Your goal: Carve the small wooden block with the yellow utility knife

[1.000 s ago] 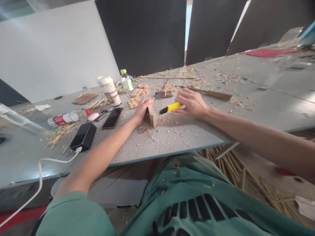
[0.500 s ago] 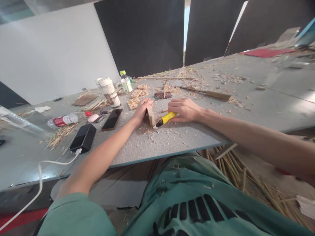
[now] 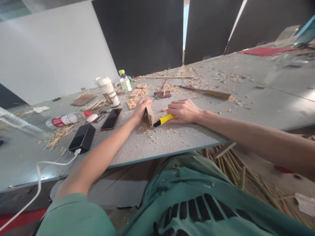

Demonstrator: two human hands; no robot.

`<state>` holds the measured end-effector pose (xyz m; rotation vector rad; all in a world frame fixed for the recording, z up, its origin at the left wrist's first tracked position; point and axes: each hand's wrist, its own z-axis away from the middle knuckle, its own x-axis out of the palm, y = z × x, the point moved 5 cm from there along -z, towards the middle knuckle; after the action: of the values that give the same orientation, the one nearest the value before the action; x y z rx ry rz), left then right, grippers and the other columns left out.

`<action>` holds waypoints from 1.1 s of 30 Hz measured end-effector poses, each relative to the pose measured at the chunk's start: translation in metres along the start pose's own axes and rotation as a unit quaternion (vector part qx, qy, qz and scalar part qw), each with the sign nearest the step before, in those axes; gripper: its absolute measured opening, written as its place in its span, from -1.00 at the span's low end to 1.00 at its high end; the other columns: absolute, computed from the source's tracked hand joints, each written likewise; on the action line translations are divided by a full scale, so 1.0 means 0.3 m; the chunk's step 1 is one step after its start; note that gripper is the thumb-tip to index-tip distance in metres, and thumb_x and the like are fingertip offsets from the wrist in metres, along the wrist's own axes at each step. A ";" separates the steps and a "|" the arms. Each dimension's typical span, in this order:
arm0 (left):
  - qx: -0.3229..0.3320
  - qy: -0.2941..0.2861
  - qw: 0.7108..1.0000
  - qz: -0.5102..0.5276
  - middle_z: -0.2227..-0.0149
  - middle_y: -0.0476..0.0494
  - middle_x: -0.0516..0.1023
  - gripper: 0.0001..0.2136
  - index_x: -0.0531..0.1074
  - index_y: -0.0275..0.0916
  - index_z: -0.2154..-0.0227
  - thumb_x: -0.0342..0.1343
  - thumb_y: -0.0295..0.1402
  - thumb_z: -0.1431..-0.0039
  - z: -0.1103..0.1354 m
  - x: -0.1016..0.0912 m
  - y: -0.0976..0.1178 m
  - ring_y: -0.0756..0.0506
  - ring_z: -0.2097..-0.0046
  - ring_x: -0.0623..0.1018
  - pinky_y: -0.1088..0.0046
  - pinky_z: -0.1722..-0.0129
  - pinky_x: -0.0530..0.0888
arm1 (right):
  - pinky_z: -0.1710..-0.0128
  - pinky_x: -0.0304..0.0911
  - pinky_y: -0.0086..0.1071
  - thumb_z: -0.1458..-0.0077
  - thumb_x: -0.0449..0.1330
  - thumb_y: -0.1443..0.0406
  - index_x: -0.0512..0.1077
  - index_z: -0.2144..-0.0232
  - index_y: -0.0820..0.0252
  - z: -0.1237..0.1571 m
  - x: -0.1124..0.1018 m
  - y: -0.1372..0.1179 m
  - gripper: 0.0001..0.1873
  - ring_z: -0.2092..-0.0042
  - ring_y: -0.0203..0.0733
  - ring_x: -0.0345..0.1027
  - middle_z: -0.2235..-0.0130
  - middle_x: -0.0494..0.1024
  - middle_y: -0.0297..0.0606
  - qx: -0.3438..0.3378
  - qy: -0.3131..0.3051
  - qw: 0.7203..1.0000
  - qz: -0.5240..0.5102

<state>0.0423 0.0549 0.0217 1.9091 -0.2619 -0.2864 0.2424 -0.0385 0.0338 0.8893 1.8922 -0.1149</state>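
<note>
My left hand (image 3: pixel 141 110) is closed around a small flat wooden block (image 3: pixel 150 115), which stands tilted on its edge on the board. In my right hand (image 3: pixel 183 110) is a yellow and black utility knife (image 3: pixel 164 120), gripped by its handle. The knife's tip points left and meets the block's lower right edge, or lies very near it; the blade itself is too small to make out clearly. Pale shavings lie on the board (image 3: pixel 137 152) beneath both hands. A short wooden piece (image 3: pixel 164 109) rests just beyond the knife.
Left of my arm lie a phone (image 3: pixel 111 119), a black power bank (image 3: pixel 82 138) with a white cable, and a plastic bottle (image 3: pixel 64 120). A paper cup (image 3: pixel 109 92) and a green-capped bottle (image 3: pixel 125 81) stand farther back. A wooden-handled tool (image 3: pixel 216 94) lies at the right.
The knife has shifted slightly left along the block's lower edge and lies a little flatter. My left hand keeps its hold on the block. The whole view has moved slightly.
</note>
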 end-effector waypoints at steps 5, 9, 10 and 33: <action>-0.002 0.004 1.000 0.003 0.47 -0.07 0.32 -0.71 0.28 -0.16 0.56 0.18 -0.28 -0.24 0.003 -0.007 0.001 -0.09 0.40 0.36 0.27 0.27 0.36 | 0.44 -0.08 -0.28 -0.44 0.05 -0.21 0.49 0.31 0.16 0.004 -0.033 0.009 -0.38 0.33 -0.19 0.33 0.33 0.58 -0.24 0.040 0.064 0.997 0.007; 0.002 0.007 1.000 0.003 0.46 -0.07 0.34 -0.71 0.29 -0.16 0.56 0.20 -0.26 -0.22 0.010 -0.006 0.007 -0.09 0.38 0.36 0.29 0.29 0.37 | 0.46 -0.07 -0.28 -0.42 0.08 -0.22 0.46 0.38 0.15 0.009 -0.050 0.015 -0.38 0.37 -0.22 0.29 0.39 0.55 -0.26 0.050 0.118 0.992 0.004; 0.002 0.007 1.000 0.002 0.46 -0.07 0.33 -0.71 0.29 -0.16 0.57 0.20 -0.26 -0.21 0.011 -0.005 0.008 -0.09 0.38 0.35 0.30 0.29 0.37 | 0.46 -0.06 -0.28 -0.42 0.09 -0.22 0.45 0.38 0.14 0.010 -0.051 0.015 -0.38 0.38 -0.22 0.29 0.40 0.55 -0.27 0.046 0.125 0.991 0.006; 0.015 0.004 1.000 0.011 0.45 -0.10 0.40 -0.66 0.30 -0.14 0.56 0.21 -0.15 -0.25 -0.001 0.001 0.004 -0.12 0.33 0.45 0.28 0.19 0.47 | 0.31 0.10 -0.18 -0.41 -0.04 -0.29 0.44 0.32 0.11 0.021 -0.035 0.059 -0.33 0.28 -0.07 0.29 0.32 0.57 -0.15 0.106 0.126 0.986 -0.023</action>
<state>0.0427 0.0546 0.0229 1.9346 -0.2820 -0.2613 0.2607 -0.0339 0.0443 1.0431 2.1668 -0.2449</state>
